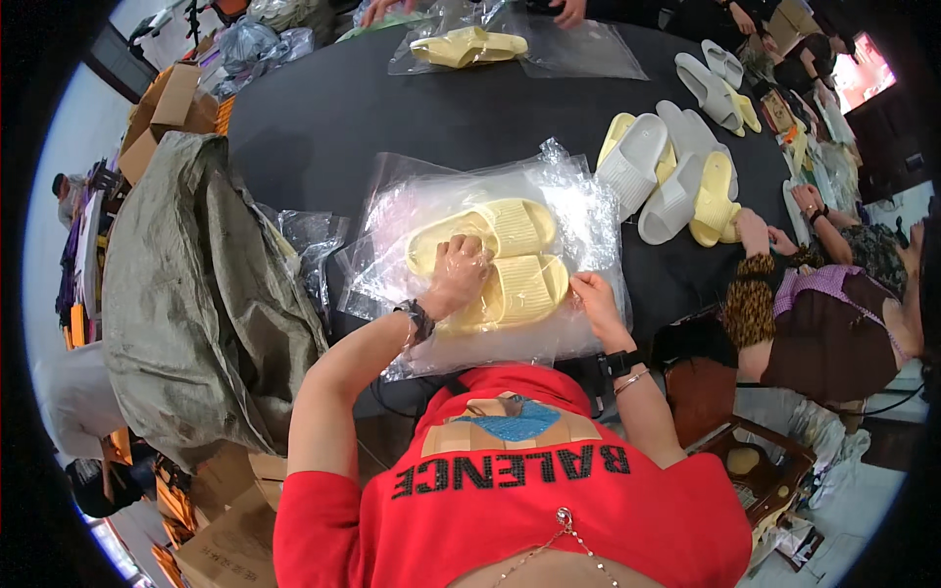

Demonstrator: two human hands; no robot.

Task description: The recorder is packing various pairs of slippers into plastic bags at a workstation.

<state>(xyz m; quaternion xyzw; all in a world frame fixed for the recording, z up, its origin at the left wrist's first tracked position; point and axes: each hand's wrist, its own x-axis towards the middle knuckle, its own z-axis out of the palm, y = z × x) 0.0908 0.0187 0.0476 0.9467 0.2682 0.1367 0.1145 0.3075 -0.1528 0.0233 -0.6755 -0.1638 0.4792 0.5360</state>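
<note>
I see a pair of pale yellow slippers (526,292) at the middle of the frame, smooth and matte, with broad bands ribbed in fine parallel grooves and rounded open toes at their right ends. Clear, glossy plastic film (392,201) lies around them, crinkled and throwing white glare, on a dark, flat tabletop (304,118). At the upper right I make out grey slippers (633,162) with similar ribbing, some set against yellow ones (716,191); at the left, a grey-green woven sheet (196,294) hangs in heavy folds. The left hand (459,274) is half closed, knuckles up, its curled fingers resting at the left part of the pair; I can't tell from here whether it grips a slipper or only presses. The right hand (596,302) has thumb and fingertips brought together on the film just beside the lower slipper's toe, pinching it. The left hand covers part of the heels, and reflections blur the film's edges, so I can't say where its opening is. At the top edge, a co-worker's hands (569,12) are cut off by the frame, near another yellow slipper (469,46) on plastic.
</note>
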